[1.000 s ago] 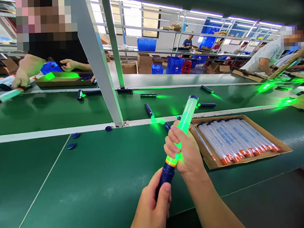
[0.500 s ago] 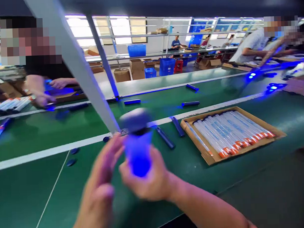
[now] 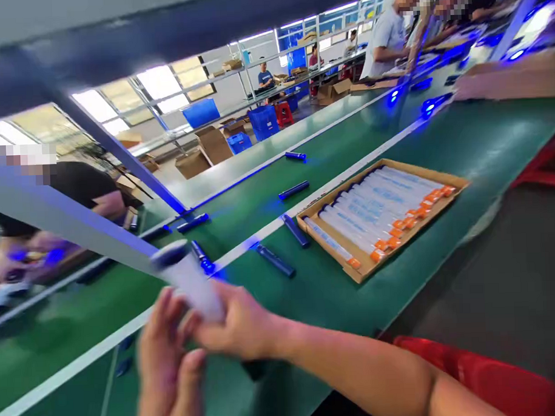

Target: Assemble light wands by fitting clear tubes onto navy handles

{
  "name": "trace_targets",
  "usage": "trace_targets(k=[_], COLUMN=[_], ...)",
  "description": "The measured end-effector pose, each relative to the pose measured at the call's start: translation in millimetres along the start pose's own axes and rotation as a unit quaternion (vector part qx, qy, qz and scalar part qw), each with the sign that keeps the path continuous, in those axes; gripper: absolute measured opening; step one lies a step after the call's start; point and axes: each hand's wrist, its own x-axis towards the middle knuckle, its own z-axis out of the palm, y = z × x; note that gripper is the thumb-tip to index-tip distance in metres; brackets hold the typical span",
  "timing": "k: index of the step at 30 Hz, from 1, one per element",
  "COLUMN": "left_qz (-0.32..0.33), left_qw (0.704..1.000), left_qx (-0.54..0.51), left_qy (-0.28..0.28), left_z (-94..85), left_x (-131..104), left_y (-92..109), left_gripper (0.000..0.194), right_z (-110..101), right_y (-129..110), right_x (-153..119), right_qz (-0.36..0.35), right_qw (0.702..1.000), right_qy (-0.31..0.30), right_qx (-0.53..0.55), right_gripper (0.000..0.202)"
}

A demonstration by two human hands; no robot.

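My right hand (image 3: 238, 323) is closed around a translucent, whitish tube (image 3: 196, 290) with a dark cap, its capped end tilted up and to the left. My left hand (image 3: 167, 363) is beside the tube, thumb apart and fingers slightly bent; it is blurred, and I cannot tell whether the fingertips touch the tube. Past my hands, a dark blue flashlight-like stick (image 3: 274, 259) lies on the green table, with another dark blue stick (image 3: 295, 230) near the carton. A shallow carton (image 3: 384, 265) to the right holds several clear tubes (image 3: 373, 207) with orange ends.
A grey slanted post (image 3: 77, 209) rises just beyond my hands on the left. Several more dark sticks, one being a blue stick (image 3: 294, 190), lie on the green belt. Co-workers sit or stand around the line. A red stool (image 3: 474, 371) is at lower right.
My view has turned right and tilted. The tube has swung to the left and its blue glow is gone. My left hand has stayed beside it.
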Motion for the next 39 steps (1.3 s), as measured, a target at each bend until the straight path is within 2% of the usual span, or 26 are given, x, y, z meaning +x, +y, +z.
trace_targets(k=[2,5,7,10,13,15,18,20,22,24,25,26,27,28,29,30,31,33,36,39], left_qz=[-0.069,-0.207,-0.271,-0.333,-0.359,-0.35,-0.331,-0.321,-0.31,-0.285,-0.253,-0.215,-0.194,-0.192,-0.196,-0.2,-0.204,-0.212,-0.205,-0.165], left_qw=[0.996,0.964,0.933,0.878,0.821,0.798,0.783,0.791,0.825,0.895,0.937,0.965,0.965,0.958,0.951,0.939,0.929,0.904,0.875,0.868], left_qx=[-0.002,-0.036,-0.098,-0.251,-0.377,-0.425,-0.455,-0.442,-0.381,-0.242,-0.14,-0.012,0.137,0.192,0.227,0.271,0.304,0.367,0.436,0.461], left_qy=[-0.05,-0.162,-0.216,-0.233,-0.234,-0.247,-0.267,-0.277,-0.281,-0.243,-0.197,-0.147,-0.113,-0.094,-0.081,-0.069,-0.062,-0.053,-0.048,-0.081], left_z=[12.9,37.9,53.1,66.3,71.4,74.0,74.4,67.2,52.9,36.7,30.2,25.7,23.5,23.6,25.7,29.5,34.4,46.0,64.0,82.7], left_x=[-11.1,-35.1,-50.6,-65.2,-70.7,-73.4,-77.6,-73.1,-52.9,-11.5,16.5,48.0,81.5,115.2,147.5,177.0,202.6,240.0,260.7,241.8], left_y=[-7.4,-21.5,-24.4,-19.4,-16.5,-19.5,-25.1,-25.8,-25.5,-28.2,-31.5,-36.2,-41.8,-48.2,-54.6,-60.6,-65.7,-72.1,-71.0,-62.1], left_gripper=[0.067,0.051,0.042,0.049,0.054,0.054,0.051,0.051,0.051,0.048,0.046,0.043,0.042,0.039,0.036,0.033,0.031,0.031,0.036,0.04], right_z=[-9.5,-17.1,-19.6,-22.3,-23.7,-22.5,-19.8,-22.8,-34.3,-53.5,-64.1,-73.8,-81.6,-86.6,-88.7,-88.2,-86.1,-82.6,-98.7,-146.9], right_y=[5.7,8.7,6.2,2.3,3.5,6.3,9.2,9.1,8.4,8.8,10.3,12.9,16.9,22.2,28.4,34.8,40.7,47.6,38.8,14.1], right_x=[6.1,9.2,6.4,0.4,-3.4,-4.8,-4.7,-2.0,2.6,7.5,9.4,10.8,11.6,11.8,11.5,10.8,10.0,8.6,6.8,0.4], right_qz=[0.045,0.066,0.078,0.101,0.101,0.098,0.101,0.089,0.049,-0.007,-0.02,-0.012,0.014,0.05,0.087,0.115,0.131,0.136,0.14,0.168], right_qw=[0.985,0.934,0.911,0.895,0.876,0.868,0.866,0.878,0.922,0.983,0.995,0.983,0.946,0.896,0.849,0.815,0.798,0.796,0.795,0.768], right_qy=[0.068,0.115,0.103,0.051,0.013,-0.003,-0.011,-0.013,-0.017,0.038,0.091,0.138,0.168,0.172,0.15,0.116,0.087,0.061,0.067,0.165], right_qx=[0.149,0.332,0.391,0.431,0.471,0.487,0.49,0.47,0.383,0.182,0.04,-0.121,-0.277,-0.406,-0.499,-0.556,-0.583,-0.586,-0.587,-0.595], right_gripper=[0.025,0.025,0.026,0.025,0.023,0.022,0.022,0.022,0.022,0.038,0.046,0.05,0.049,0.045,0.04,0.035,0.032,0.036,0.034,0.022])
